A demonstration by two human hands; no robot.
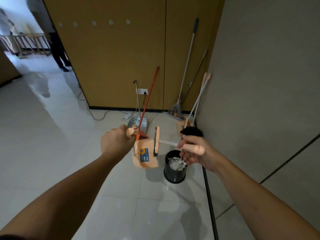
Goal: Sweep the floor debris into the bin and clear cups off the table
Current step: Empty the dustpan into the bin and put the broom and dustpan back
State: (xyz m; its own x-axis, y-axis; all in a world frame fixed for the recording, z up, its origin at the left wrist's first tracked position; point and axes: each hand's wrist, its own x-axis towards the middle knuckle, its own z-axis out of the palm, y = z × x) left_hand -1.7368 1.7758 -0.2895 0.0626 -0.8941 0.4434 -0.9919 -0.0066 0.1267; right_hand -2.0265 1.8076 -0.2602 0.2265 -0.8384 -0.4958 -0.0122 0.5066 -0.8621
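Open room: the glossy pale tiled floor (52, 135) is free to the left; the grey wall (259, 84) and its dark skirting crowd the right.

Round black plastic bin (174, 172) stands on the floor near that wall, white scraps inside. Peach plastic dustpan (145, 157) hangs just left of it, not over the mouth; tipping from here would likely spill beside the bin.

Left hand (116, 142) is clenched round the dustpan's handle top. Right hand (194, 153) loosely curls round the peach-handled broom (156, 142); this slack hold could let the broom swing. No cups in view.
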